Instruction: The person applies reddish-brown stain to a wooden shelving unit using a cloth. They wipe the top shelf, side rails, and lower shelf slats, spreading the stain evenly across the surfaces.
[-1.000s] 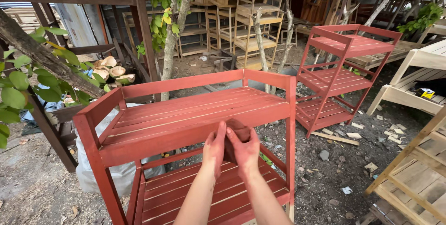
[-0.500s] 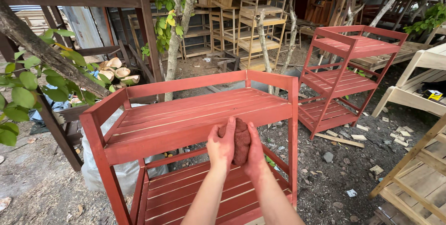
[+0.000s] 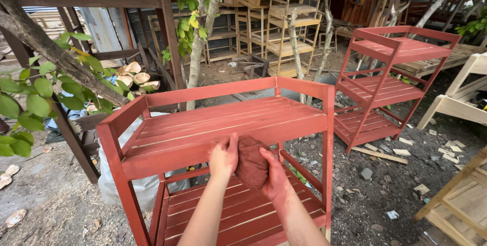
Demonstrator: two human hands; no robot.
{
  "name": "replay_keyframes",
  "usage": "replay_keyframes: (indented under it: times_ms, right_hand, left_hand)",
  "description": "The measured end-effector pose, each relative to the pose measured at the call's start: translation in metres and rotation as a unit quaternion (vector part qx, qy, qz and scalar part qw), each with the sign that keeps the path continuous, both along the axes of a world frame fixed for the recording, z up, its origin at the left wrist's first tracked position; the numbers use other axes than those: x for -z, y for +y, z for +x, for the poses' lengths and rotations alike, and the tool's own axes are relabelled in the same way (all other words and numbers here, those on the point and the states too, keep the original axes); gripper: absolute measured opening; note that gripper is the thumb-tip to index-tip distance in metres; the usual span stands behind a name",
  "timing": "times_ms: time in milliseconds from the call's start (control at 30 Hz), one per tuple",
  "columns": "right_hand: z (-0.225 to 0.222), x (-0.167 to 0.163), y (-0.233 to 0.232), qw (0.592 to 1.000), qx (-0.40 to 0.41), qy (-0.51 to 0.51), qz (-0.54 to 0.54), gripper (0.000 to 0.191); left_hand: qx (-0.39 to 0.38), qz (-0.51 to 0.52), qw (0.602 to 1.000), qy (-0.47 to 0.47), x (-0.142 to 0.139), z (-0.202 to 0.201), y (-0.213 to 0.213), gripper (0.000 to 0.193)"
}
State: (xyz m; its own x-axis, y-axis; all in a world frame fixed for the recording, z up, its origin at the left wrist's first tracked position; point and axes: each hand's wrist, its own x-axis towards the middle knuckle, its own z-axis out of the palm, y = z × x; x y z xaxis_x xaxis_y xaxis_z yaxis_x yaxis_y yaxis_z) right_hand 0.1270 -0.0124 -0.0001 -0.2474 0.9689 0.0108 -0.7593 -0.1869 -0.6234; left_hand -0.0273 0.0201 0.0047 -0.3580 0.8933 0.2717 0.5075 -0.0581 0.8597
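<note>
Both hands are on one rag. Left hand (image 3: 223,158) and right hand (image 3: 274,175) are cupped round a dark red rag (image 3: 252,162), fingers curled onto it from either side; palms and fingers are stained the same red. The rag sits balled between them, just in front of the front rail of the near shelf unit (image 3: 218,129); I can't tell if it actually touches the rail.

The step looks like staining by rag: the top shelf, side rails and posts are already an even red, and so is the lower shelf (image 3: 238,210) under the forearms. The rag is being bunched or re-gripped, not spread flat on wood.

My read on what the work calls for here: get one flat face of the rag onto the front edge and wipe along the slats, not across. Watch the gaps between slats and the corner joints, where colour tends to pool or skip.

Around it:
- second red shelf unit (image 3: 390,81), three tiers, well apart to the right
- bare wood shelves (image 3: 291,20) at the back, unstained
- pale bare frame (image 3: 456,104) at the right edge
- leafy branch (image 3: 45,48) crossing the left
- dirt ground (image 3: 375,195) strewn with wood scraps
</note>
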Motion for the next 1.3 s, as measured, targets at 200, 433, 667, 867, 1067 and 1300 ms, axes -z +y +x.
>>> replay_keyframes:
  times_ms: [200,433,667,867,1067,1300]
  right_hand:
    - [0.041,-0.013,0.039,0.923,0.265,-0.277,0.009,0.043]
    - [0.066,0.003,0.091,0.699,0.536,-0.451,0.141,0.056]
    - [-0.008,0.027,0.081,0.586,0.554,-0.574,0.143,0.063]
    - [-0.104,0.022,0.033,0.616,0.501,-0.588,0.153,0.066]
    - [-0.185,0.013,-0.010,0.652,0.440,-0.598,0.156,0.068]
    - [-0.268,-0.002,-0.062,0.699,0.350,-0.575,0.239,0.067]
  left_hand:
    - [-0.100,0.075,0.991,0.056,0.000,-0.022,-0.026,0.046]
    - [-0.148,0.043,0.986,0.060,0.015,-0.029,-0.031,0.048]
    - [-0.164,0.066,0.983,0.048,0.027,-0.062,-0.042,0.052]
    - [-0.186,0.077,0.979,0.024,0.026,-0.083,-0.058,0.053]
    - [-0.212,0.143,0.967,0.006,0.011,-0.124,-0.080,0.050]
    - [-0.300,0.148,0.942,0.020,0.017,-0.194,-0.127,0.046]
